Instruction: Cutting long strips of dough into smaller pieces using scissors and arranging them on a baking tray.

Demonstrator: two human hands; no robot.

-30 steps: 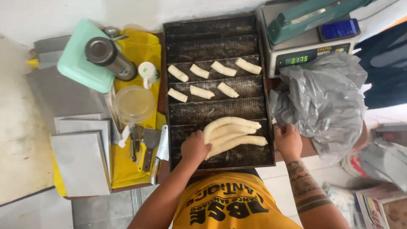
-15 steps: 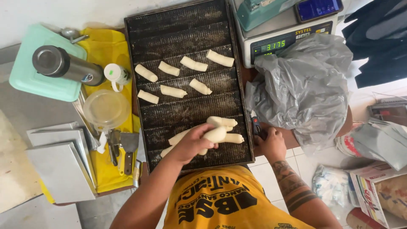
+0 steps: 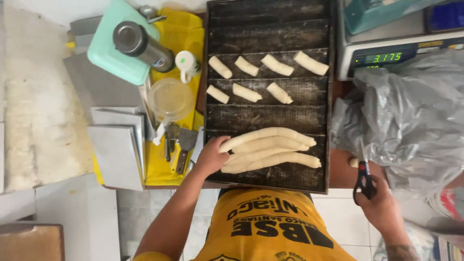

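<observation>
Pale dough logs [image 3: 270,150] | left hand [image 3: 211,157] loosely cupping their ends, steadying them on ridged tray [image 3: 270,108] | right hand [image 3: 382,208] closed around scissors [image 3: 363,178] (blades shut)

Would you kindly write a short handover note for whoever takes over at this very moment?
Left hand: resting on the left ends of the long dough rolls, which lie side by side on the near part of the dark corrugated baking tray.
Right hand: gripping black-handled scissors beside the tray's right edge, near the grey plastic bag.
Done: seven short dough pieces sit in two rows further up the tray.
Left: the long rolls are uncut.
</observation>
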